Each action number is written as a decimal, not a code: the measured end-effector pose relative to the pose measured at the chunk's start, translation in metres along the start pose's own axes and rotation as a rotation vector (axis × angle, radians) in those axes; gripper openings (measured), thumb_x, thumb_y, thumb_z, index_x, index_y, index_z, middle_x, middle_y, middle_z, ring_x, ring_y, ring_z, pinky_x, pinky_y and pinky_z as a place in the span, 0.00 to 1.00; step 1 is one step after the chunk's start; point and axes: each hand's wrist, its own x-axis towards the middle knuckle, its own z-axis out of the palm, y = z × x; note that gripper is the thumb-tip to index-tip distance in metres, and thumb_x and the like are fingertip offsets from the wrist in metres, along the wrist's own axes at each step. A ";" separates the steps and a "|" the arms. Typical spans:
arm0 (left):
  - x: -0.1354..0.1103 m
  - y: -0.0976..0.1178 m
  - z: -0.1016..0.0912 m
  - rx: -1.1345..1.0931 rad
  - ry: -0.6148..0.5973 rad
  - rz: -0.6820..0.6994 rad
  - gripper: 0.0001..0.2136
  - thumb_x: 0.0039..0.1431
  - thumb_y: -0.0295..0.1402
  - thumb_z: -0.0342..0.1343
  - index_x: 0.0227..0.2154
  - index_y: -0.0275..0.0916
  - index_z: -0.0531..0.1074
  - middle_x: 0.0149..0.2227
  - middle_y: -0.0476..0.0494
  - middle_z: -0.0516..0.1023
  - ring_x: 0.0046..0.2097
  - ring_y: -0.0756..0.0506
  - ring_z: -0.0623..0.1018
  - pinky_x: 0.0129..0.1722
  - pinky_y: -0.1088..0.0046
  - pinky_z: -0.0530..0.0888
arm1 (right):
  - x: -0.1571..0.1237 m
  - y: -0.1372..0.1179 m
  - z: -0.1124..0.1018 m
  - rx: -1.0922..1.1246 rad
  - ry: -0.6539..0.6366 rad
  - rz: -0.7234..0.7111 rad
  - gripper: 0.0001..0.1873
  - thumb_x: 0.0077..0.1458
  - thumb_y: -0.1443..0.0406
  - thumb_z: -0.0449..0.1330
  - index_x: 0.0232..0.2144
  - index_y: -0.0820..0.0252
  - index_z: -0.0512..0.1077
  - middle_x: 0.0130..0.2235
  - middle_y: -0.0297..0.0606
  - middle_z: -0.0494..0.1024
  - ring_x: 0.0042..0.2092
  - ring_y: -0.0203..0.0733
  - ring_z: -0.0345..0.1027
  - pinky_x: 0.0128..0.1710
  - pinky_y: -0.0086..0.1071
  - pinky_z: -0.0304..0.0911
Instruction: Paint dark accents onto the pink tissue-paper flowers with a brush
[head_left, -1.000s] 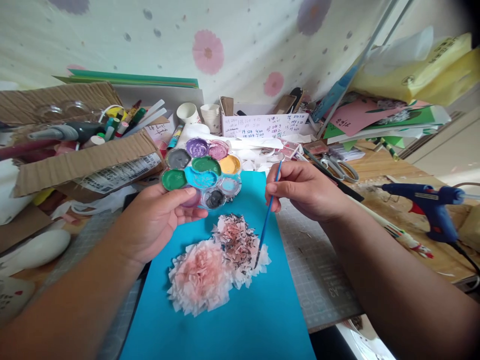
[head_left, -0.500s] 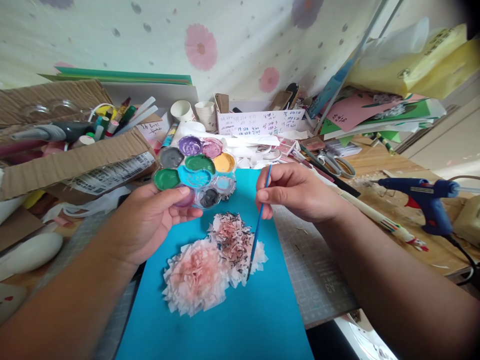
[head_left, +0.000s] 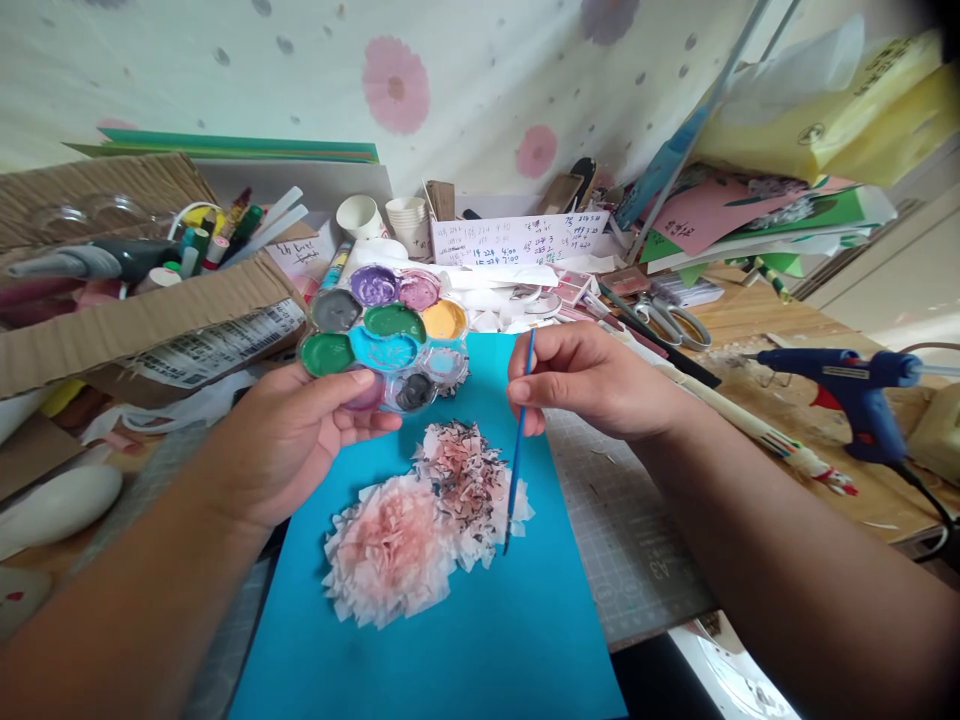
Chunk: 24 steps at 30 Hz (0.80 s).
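My left hand (head_left: 300,440) grips a clear flower-shaped paint palette (head_left: 386,345), thumb on top near a pink well. Its wells hold purple, pink, yellow, green, blue, grey and black paint. In my right hand (head_left: 574,385) a thin blue paintbrush (head_left: 519,440) is pinched, held nearly upright with its dark tip down. The tip is at the lower right edge of a crinkled paper flower (head_left: 465,480) whose petals have black edges; I cannot tell whether it touches. Beside it lies a pink and white paper flower (head_left: 390,548). Both rest on a blue sheet (head_left: 435,670). Another dark-edged piece is mostly hidden behind the palette.
A cardboard box (head_left: 150,335) of markers stands at left. Paper cups (head_left: 409,225) are at the back. Scissors (head_left: 671,322) and a blue glue gun (head_left: 847,385) lie at right. A grey cutting mat (head_left: 637,560) is under the sheet.
The brush tip has shifted slightly right and up along the black-edged flower's border. My left hand still holds the palette in nearly the same place; the whole view has drifted slightly.
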 end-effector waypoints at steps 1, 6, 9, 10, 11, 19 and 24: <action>0.000 0.000 0.000 0.002 -0.002 -0.001 0.06 0.42 0.32 0.71 0.23 0.40 0.81 0.25 0.49 0.81 0.29 0.45 0.80 0.29 0.63 0.84 | 0.000 0.000 0.000 0.002 0.006 -0.012 0.12 0.49 0.65 0.72 0.23 0.63 0.72 0.19 0.29 0.78 0.21 0.31 0.73 0.23 0.22 0.67; 0.000 0.000 -0.001 0.002 -0.010 -0.003 0.07 0.41 0.33 0.72 0.24 0.40 0.81 0.26 0.49 0.81 0.29 0.45 0.80 0.28 0.65 0.84 | 0.001 0.003 0.003 0.007 -0.060 -0.024 0.09 0.53 0.67 0.69 0.25 0.63 0.73 0.21 0.31 0.79 0.23 0.31 0.74 0.25 0.23 0.69; 0.000 0.000 -0.001 0.000 -0.001 -0.002 0.07 0.41 0.33 0.72 0.24 0.40 0.81 0.25 0.50 0.81 0.29 0.45 0.80 0.29 0.65 0.84 | 0.001 0.003 0.004 0.001 -0.073 -0.015 0.10 0.52 0.68 0.69 0.25 0.63 0.72 0.21 0.30 0.78 0.23 0.31 0.74 0.25 0.23 0.69; -0.001 0.000 -0.001 0.001 0.002 -0.003 0.07 0.40 0.33 0.72 0.24 0.40 0.81 0.25 0.49 0.81 0.28 0.45 0.80 0.29 0.65 0.84 | 0.001 0.003 0.004 0.003 -0.055 -0.020 0.10 0.52 0.67 0.70 0.25 0.63 0.72 0.20 0.30 0.78 0.23 0.31 0.74 0.25 0.23 0.69; -0.001 0.000 -0.001 0.002 0.002 -0.003 0.07 0.40 0.33 0.72 0.24 0.40 0.81 0.25 0.49 0.81 0.28 0.45 0.80 0.29 0.65 0.84 | 0.001 0.003 0.003 0.008 -0.037 -0.027 0.11 0.52 0.66 0.70 0.24 0.63 0.72 0.20 0.30 0.78 0.23 0.31 0.73 0.24 0.23 0.68; 0.000 -0.002 -0.001 0.003 -0.006 0.002 0.06 0.41 0.32 0.71 0.25 0.40 0.81 0.26 0.48 0.81 0.29 0.45 0.80 0.29 0.64 0.84 | 0.001 0.004 0.006 0.047 -0.040 -0.033 0.10 0.51 0.67 0.71 0.25 0.63 0.73 0.21 0.30 0.79 0.23 0.31 0.74 0.25 0.23 0.69; 0.001 -0.001 -0.002 0.006 0.004 -0.002 0.06 0.41 0.32 0.71 0.23 0.41 0.81 0.25 0.49 0.80 0.28 0.45 0.79 0.29 0.63 0.84 | 0.001 0.000 0.003 0.036 0.028 -0.009 0.12 0.48 0.65 0.73 0.23 0.63 0.73 0.18 0.29 0.77 0.21 0.31 0.73 0.23 0.22 0.67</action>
